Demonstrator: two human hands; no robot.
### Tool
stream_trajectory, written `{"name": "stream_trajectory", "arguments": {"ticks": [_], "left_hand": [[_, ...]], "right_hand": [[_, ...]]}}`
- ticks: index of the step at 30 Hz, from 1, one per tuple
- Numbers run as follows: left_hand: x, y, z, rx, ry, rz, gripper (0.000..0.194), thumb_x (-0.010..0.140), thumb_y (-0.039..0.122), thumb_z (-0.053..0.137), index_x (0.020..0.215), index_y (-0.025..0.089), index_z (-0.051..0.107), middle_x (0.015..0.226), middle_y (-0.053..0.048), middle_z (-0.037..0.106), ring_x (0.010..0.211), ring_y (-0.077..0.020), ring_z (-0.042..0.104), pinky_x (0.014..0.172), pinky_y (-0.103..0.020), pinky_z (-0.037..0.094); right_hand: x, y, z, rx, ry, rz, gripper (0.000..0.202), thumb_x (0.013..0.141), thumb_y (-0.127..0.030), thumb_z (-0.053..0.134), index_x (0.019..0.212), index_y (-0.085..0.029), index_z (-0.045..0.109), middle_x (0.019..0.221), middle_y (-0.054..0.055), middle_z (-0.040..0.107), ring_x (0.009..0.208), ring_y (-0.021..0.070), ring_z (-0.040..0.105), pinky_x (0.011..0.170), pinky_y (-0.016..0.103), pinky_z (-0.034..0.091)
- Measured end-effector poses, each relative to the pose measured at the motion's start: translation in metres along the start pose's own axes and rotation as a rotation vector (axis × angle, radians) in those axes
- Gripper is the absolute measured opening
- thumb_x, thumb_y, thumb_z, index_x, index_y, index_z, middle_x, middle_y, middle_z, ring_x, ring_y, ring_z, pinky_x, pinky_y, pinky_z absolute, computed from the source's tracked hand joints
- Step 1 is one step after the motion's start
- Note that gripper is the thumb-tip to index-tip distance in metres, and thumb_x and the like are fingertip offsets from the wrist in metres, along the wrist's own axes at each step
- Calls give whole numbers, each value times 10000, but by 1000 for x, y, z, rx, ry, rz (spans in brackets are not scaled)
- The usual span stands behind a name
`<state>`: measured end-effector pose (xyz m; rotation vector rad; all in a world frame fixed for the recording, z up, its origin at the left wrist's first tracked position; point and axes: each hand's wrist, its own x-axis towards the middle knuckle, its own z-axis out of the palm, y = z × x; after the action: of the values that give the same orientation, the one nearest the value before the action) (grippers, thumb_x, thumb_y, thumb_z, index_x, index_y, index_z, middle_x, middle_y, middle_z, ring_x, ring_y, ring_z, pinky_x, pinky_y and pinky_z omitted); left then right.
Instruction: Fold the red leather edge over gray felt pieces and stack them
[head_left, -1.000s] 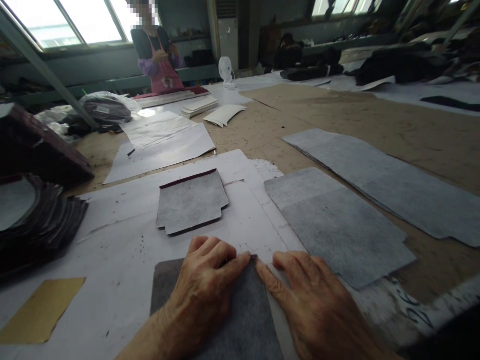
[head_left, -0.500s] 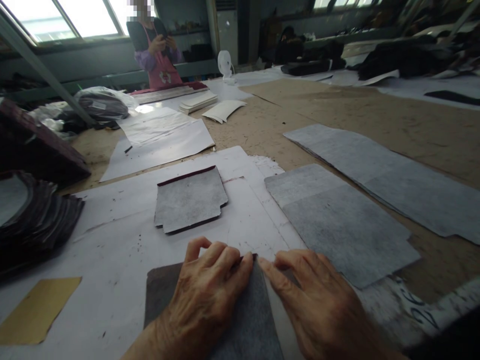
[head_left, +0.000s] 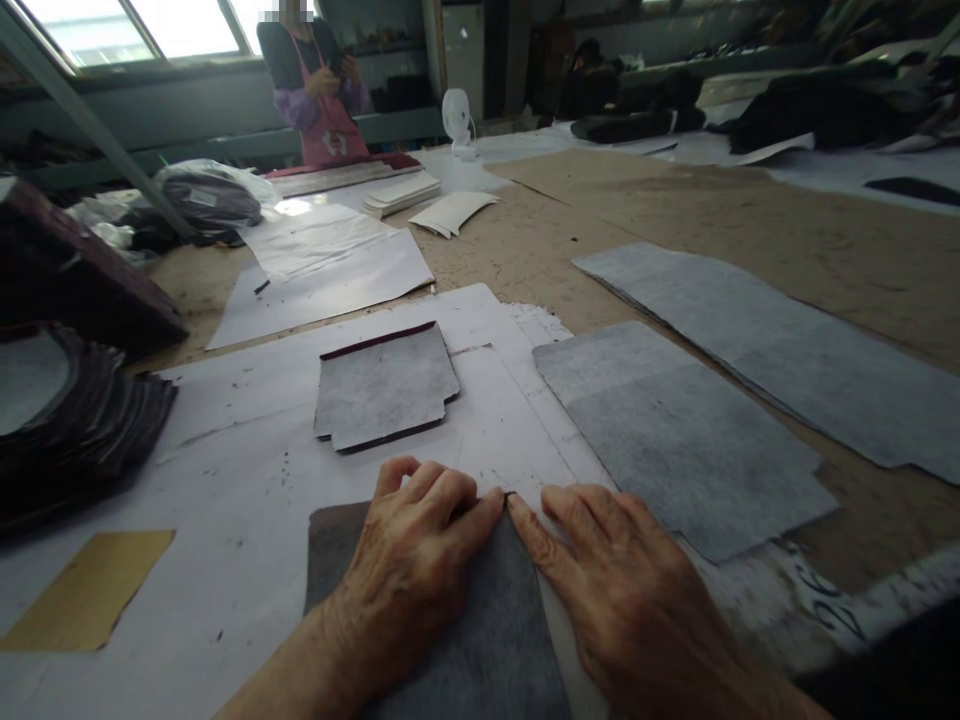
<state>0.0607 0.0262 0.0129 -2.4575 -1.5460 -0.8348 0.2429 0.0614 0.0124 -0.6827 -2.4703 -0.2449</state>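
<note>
So, across the brown table (head_left: 675, 210) spreads your white sheet (head_left: 247, 460), with the long piece (head_left: 780, 340) well over to the right and the wide piece (head_left: 675, 430) between it and you, near your fingers; the grey panel (head_left: 491, 640) you are working lies on the sheet right in front of you, its near end cut off below. Your left hand (head_left: 420, 560) rests on it, knuckles bent, and your right hand (head_left: 630, 590) lies along its right edge, fingers bent too, the inner tips of both coming together at the far right corner. Beyond them the small piece (head_left: 386, 388) lies apart. The step in hand looks to be pressing or shaping that corner, and the next move probably calls for a steady left hand on the panel while the right works the edge. Of the pale strip (head_left: 570, 650) beside that edge, your right hand hides much. Between your tips shows a dark nub (head_left: 508, 494), too small to call fold or flap, and I cannot tell whether either hand pinches it or merely presses
</note>
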Motion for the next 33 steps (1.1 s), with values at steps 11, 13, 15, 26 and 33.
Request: {"name": "stream_trajectory", "arguments": {"ticks": [11, 13, 15, 26, 33], "left_hand": [[-17, -25, -33, 17, -37, 141, 285, 867, 37, 405, 1080, 132, 569, 883, -70, 561, 774, -159, 471, 704, -335, 390], [-19, -26, -34, 45, -85, 176, 296, 884, 45, 367, 1118, 100, 539, 904, -87, 560, 799, -172, 464, 714, -346, 406], [-20, -26, -33, 79, -113, 191, 289, 895, 62, 351, 1124, 76, 527, 896, -95, 565, 800, -178, 461, 708, -348, 419], [-20, -24, -26, 140, -38, 184, 274, 863, 64, 364, 1012, 94, 591, 808, -74, 580, 717, -175, 474, 672, -365, 386], [-21, -26, -23, 122, -70, 158, 282, 860, 77, 351, 1028, 125, 574, 817, -57, 569, 761, -171, 484, 754, -387, 392]], "right_hand": [[-4, -1, 3, -17, -9, -36, 442, 879, -36, 215, 1041, -68, 626, 998, 106, 631, 939, 240, 525, 815, 411, 390], [-4, -1, 3, 15, -3, -63, 413, 887, -40, 241, 1050, -61, 619, 1108, 99, 602, 1034, 251, 491, 881, 423, 366], [-3, -2, 5, 48, -10, -93, 395, 887, -35, 261, 1071, -66, 609, 1175, 73, 575, 1106, 256, 449, 930, 428, 337], [1, 16, 5, 290, -101, -82, 399, 804, 0, 334, 1081, -106, 601, 1155, 44, 588, 1106, 227, 457, 981, 440, 334], [6, 38, 1, 393, 14, 243, 280, 801, -79, 440, 850, -210, 682, 943, 18, 660, 867, 141, 616, 794, 271, 515]]}}
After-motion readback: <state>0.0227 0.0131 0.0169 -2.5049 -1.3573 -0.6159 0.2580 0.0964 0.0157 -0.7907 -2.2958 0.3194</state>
